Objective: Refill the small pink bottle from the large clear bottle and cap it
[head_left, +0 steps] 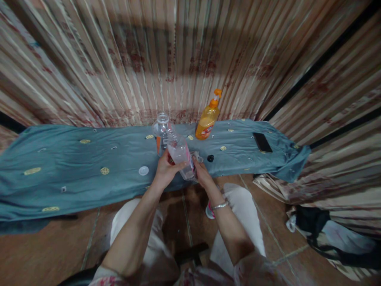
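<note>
My left hand (165,171) and my right hand (201,173) are both closed on a clear plastic bottle (180,153), which tilts up and away from me over the near edge of the table. The left hand grips its side; the right hand wraps its base. Just behind it stands a second clear, open bottle (162,129). A small white cap (143,171) lies on the cloth to the left of my hands, and a small black cap (210,158) lies to the right.
The low table wears a teal cloth (74,167) with gold motifs. An orange pump bottle (208,118) stands at the back, a dark phone (262,142) at right. Striped curtains hang behind. A dark bag (321,234) lies on the floor at right.
</note>
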`<state>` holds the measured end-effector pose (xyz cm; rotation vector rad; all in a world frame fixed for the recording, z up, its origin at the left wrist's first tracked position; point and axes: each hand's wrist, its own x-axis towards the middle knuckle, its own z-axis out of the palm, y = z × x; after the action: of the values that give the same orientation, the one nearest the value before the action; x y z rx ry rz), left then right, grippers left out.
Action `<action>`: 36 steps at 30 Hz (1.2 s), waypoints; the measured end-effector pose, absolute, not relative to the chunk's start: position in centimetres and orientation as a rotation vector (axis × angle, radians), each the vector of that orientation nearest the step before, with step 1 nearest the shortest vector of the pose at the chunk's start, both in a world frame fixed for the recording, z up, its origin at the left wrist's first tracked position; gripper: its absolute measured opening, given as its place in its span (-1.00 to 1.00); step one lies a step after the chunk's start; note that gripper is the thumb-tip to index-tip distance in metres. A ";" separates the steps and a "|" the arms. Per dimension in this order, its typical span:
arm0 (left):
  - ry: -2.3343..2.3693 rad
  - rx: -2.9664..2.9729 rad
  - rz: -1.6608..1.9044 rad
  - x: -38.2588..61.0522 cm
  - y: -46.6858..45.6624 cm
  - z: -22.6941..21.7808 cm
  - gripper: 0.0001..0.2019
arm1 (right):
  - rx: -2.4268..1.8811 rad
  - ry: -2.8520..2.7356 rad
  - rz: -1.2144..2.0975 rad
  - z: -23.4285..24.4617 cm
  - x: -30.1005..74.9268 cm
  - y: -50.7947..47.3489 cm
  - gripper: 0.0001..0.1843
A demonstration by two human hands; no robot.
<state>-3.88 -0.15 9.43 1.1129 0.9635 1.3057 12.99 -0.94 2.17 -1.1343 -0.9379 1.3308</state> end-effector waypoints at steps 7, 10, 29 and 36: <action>0.980 1.123 1.333 -3.5 -0.1 9.0 -0.15 | -1.237 -1.045 1.124 5.6 12.4 -0.8 -0.29; 1.001 1.130 1.330 -3.2 -0.1 8.8 -0.12 | -1.224 -1.093 1.067 8.3 12.1 -1.0 -0.25; 1.090 1.236 1.542 -3.7 1.4 6.8 -0.23 | -1.139 -1.477 0.760 5.6 11.0 -4.4 -0.22; 1.125 1.214 1.520 -3.7 1.2 7.0 -0.17 | -1.242 -1.354 0.916 2.3 11.3 -5.2 -0.11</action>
<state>-3.71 1.24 7.00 1.2144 1.1246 1.5196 11.33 -5.18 2.33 -1.2417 -1.3543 0.9157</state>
